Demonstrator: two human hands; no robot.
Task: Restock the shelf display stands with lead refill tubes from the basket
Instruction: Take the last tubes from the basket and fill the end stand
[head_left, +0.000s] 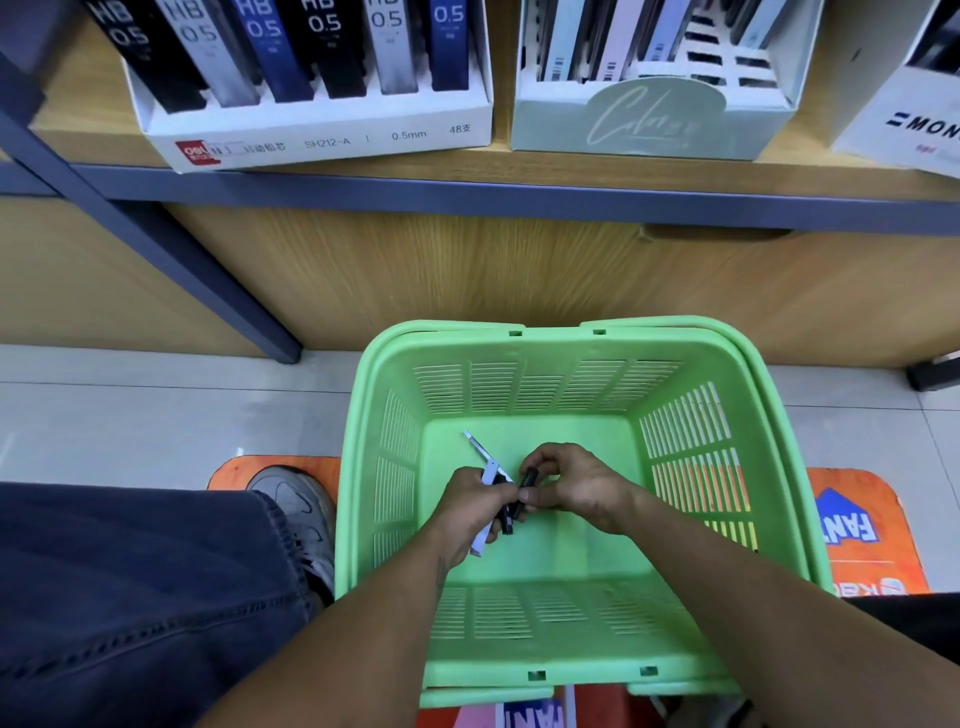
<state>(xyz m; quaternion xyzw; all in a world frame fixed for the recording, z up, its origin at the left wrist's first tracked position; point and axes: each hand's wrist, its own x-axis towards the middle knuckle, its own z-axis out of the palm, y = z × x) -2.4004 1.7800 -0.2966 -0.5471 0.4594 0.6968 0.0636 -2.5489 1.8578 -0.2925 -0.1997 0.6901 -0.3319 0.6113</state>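
Both hands are down inside the green plastic basket (675, 364) on the floor. My left hand (470, 506) grips a small bunch of lead refill tubes (488, 519), white and black ones. My right hand (576, 486) pinches a black tube (529, 478) right beside that bunch. One more white tube (480, 448) lies on the basket floor just beyond my left hand. Up on the wooden shelf stands a white display stand (322, 137) marked 0.5mm, holding several black, grey and blue tubes.
A pale green display box (649, 124) of pastel tubes stands right of the white stand, and a white box (904, 119) sits at the far right. The dark shelf edge (519, 195) runs across. My knee and grey shoe (296, 504) are left of the basket, over an orange floor sticker.
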